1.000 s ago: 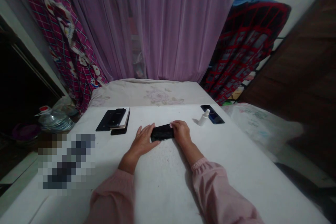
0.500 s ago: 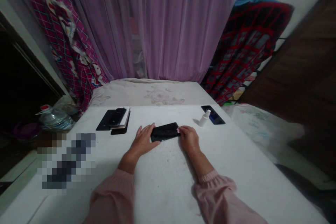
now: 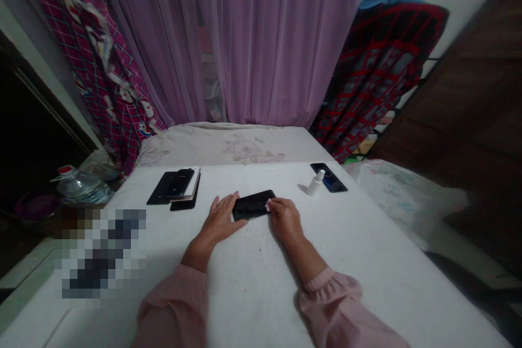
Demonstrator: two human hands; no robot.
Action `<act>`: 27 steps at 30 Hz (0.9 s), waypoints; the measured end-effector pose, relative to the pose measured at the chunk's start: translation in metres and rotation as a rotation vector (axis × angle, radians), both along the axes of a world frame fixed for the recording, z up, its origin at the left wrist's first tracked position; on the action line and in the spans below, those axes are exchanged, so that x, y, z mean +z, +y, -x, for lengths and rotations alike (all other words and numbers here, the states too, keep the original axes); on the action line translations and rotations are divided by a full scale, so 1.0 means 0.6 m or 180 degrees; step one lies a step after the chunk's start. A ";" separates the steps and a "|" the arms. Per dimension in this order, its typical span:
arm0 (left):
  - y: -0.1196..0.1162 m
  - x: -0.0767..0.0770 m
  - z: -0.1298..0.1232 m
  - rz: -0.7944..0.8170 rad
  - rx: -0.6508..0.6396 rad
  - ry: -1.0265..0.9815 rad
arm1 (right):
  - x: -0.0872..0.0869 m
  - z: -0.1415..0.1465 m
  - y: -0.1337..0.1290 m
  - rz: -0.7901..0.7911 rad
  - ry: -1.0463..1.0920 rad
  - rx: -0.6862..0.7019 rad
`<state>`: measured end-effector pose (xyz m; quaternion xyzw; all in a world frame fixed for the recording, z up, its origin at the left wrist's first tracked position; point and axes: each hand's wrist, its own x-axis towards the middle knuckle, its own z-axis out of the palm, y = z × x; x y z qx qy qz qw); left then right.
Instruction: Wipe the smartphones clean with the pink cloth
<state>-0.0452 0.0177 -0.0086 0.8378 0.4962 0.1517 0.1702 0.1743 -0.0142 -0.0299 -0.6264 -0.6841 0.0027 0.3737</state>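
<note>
A black smartphone (image 3: 253, 205) lies on the white table in front of me, tilted slightly, its glossy face upward. My left hand (image 3: 220, 217) braces its left end, with the fingers at the upper corner and the thumb along the lower edge. A small pale pink cloth (image 3: 268, 205) is pinched in my right hand (image 3: 286, 218) and touches the phone's face near its right end. Part of the cloth is hidden by the fingers. Beyond my right hand stands a white spray bottle (image 3: 315, 184), upright.
Several phones (image 3: 179, 185) are stacked at the left of the table (image 3: 253, 293). Behind the bottle lies another dark phone (image 3: 332, 178). A blurred-out patch (image 3: 101, 255) covers the table's left edge. Purple curtains (image 3: 261, 38) hang at the back; a large water bottle (image 3: 79, 185) stands to the left.
My right hand has slid left along the phone with the cloth, from its right edge onto its face. My left hand keeps its place on the phone. The view has shifted slightly.
</note>
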 end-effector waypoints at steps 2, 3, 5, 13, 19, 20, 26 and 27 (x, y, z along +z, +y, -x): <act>0.000 0.000 0.000 0.0016 -0.0015 0.0004 | 0.002 -0.023 0.007 0.0116 0.0002 -0.0277; 0.000 0.000 0.001 0.0023 -0.0021 0.0008 | 0.004 -0.030 0.011 0.0172 -0.0011 -0.0358; 0.001 0.000 0.001 0.0037 -0.0045 0.0018 | 0.007 -0.033 0.021 0.0278 -0.0052 -0.0411; -0.001 0.001 -0.001 0.0013 -0.0034 0.0015 | 0.035 -0.004 0.088 0.0694 -0.0293 -0.0419; -0.001 -0.004 -0.003 -0.0054 0.0037 0.0007 | 0.032 -0.015 0.042 0.0658 -0.0233 -0.0473; -0.001 -0.004 -0.003 -0.0058 0.0028 -0.0002 | 0.030 -0.019 0.027 0.0630 -0.0205 -0.0461; 0.000 -0.001 -0.001 0.0036 -0.0045 -0.0038 | 0.027 -0.040 -0.023 0.0646 -0.0184 -0.0343; 0.000 -0.001 0.000 0.0055 -0.0071 -0.0044 | 0.029 -0.039 -0.018 0.0671 -0.0201 -0.0358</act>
